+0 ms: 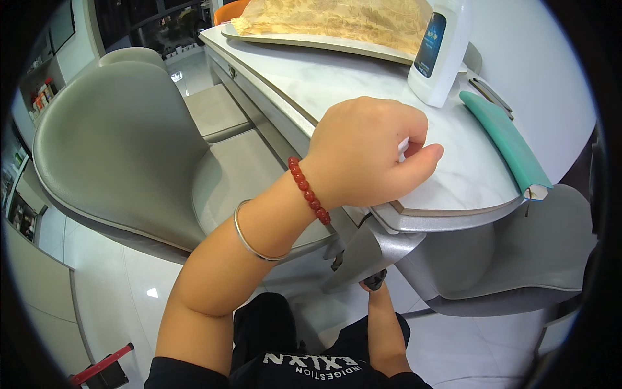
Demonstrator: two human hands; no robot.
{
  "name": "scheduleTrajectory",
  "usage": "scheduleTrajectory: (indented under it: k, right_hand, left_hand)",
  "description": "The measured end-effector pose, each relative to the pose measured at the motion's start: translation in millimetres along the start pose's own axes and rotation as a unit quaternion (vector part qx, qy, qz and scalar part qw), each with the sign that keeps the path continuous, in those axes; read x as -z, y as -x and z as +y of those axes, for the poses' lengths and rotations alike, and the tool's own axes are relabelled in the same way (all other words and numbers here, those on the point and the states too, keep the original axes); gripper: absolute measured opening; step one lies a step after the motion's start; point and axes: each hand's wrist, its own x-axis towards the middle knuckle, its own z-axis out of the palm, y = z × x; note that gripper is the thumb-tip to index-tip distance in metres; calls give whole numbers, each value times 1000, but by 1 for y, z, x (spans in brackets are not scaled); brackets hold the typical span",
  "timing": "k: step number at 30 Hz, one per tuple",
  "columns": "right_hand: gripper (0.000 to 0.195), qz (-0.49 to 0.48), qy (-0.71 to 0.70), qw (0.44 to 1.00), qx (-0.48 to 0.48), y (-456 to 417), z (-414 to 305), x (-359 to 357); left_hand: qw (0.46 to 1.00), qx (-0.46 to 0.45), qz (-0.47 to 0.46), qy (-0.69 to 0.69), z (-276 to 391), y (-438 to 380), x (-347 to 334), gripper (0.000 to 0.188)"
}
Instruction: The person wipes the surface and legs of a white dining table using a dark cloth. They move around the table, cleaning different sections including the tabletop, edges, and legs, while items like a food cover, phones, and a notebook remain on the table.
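Observation:
My left hand (371,150) is over the near corner of the white marble-patterned table (476,189), its fingers curled and its thumb along the side. A small white patch (403,147) shows between thumb and forefinger; whether it is held cloth or tabletop I cannot tell. A red bead bracelet (308,191) and a silver bangle (248,238) circle that forearm. My right hand (365,286) is low, below the table corner, mostly hidden behind the curved grey table support (374,248). A dark object (375,280) shows at its wrist, perhaps a watch.
A white bottle (435,58) stands on the table beside a cloth-covered tray (330,24). A turquoise notebook (505,141) lies along the right edge. Grey chairs (116,141) stand close at left, and another grey chair (525,253) at right. A red-handled thing (104,362) is on the floor.

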Motion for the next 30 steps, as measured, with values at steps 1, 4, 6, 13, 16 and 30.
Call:
scheduleTrajectory:
  k: [1, 4, 6, 13, 16, 30]
  right_hand:
    - [59, 5, 14, 1000, -6, -4, 7, 1]
    - [58, 28, 40, 999, -22, -17, 29, 4]
    - [57, 48, 61, 996, -37, -19, 45, 3]
    - [55, 114, 142, 982, -55, -28, 91, -2]
    - [54, 135, 191, 972, -40, -27, 93, 7]
    - [52, 92, -252, 954, -133, -11, 58, -3]
  left_hand:
    - [1000, -4, -1, 4, -1, 0, 0, 18]
    - [1000, -4, -15, -4, -1, -1, 1, 18]
    - [999, 5, -31, -10, 0, -1, 4, 18]
    - [997, 48, -62, 2, 4, -3, 7, 17]
    - [996, 53, -65, -5, 5, -3, 7, 16]
    - [999, 29, -30, -4, 0, 0, 4, 18]
